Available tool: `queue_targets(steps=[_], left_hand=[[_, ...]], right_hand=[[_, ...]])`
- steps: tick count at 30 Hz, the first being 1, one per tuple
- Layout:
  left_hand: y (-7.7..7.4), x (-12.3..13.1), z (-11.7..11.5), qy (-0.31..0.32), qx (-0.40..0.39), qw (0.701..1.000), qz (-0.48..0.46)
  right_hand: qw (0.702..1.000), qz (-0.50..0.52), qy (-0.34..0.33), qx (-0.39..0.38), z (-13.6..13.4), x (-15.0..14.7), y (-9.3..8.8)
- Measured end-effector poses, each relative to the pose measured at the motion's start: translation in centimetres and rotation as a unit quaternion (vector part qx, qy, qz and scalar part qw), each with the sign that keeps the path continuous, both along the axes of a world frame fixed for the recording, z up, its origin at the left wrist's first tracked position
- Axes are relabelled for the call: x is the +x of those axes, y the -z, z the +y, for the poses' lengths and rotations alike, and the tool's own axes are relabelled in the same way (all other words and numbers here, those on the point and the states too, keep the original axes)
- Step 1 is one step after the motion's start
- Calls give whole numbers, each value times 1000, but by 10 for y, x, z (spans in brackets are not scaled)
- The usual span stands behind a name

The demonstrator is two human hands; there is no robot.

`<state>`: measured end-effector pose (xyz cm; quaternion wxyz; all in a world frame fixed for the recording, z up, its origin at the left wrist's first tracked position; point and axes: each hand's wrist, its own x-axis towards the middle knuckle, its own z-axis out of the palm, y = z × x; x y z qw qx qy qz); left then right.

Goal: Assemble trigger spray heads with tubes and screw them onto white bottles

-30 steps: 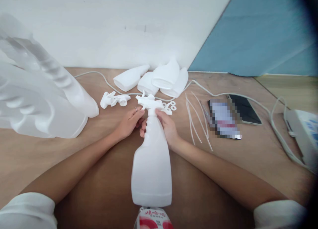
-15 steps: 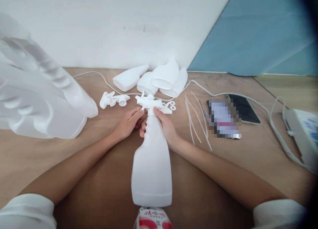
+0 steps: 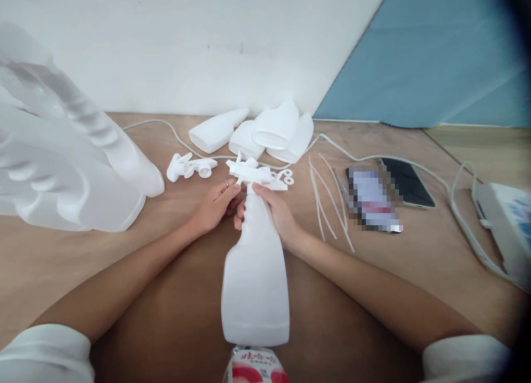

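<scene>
Bottle (image 3: 255, 283): near centre, base toward the person, trigger head (image 3: 253, 175) at the far end. Right hand (image 3: 277, 211) is closed round the neck. Left hand (image 3: 213, 206) is half curled with fingertips at the neck; its grip cannot be told. Likely light, smooth and squeezable; hold it by the stiffer neck.

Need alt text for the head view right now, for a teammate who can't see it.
The right hand grips a white bottle by its neck; left hand holds the trigger head on top. Beyond them on the wooden table lie more bottles, a spare trigger, thin tubes and a phone.
</scene>
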<state>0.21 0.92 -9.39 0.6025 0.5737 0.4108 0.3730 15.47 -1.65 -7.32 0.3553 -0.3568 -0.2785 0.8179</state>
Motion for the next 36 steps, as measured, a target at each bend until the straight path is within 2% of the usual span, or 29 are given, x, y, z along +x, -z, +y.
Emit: queue_targets(steps=[2, 6, 11, 17, 22, 26, 31, 36], left_hand=[[0, 0, 0, 2, 2, 1000, -1], [0, 0, -1, 15, -14, 1000, -11], [-2, 1, -2, 14, -7, 1000, -7], [-3, 1, -2, 26, -4, 999, -26], [-1, 1, -2, 24, 9, 1000, -7], [-2, 1, -3, 24, 16, 1000, 5], [-2, 0, -4, 10, 56, 998, 4], [-4, -2, -6, 35, 104, 994, 23]], right_hand=[[1000, 4, -7, -1, 0, 0, 0], [999, 40, 22, 9, -1, 0, 1], [1000, 2, 7, 13, -2, 0, 2], [998, 57, 35, 13, -2, 0, 3], [1000, -18, 11, 22, -1, 1, 1], [999, -36, 18, 32, 0, 2, -1], [998, 7, -15, 58, 3, 8, -1], [994, 66, -17, 89, 7, 15, -1]])
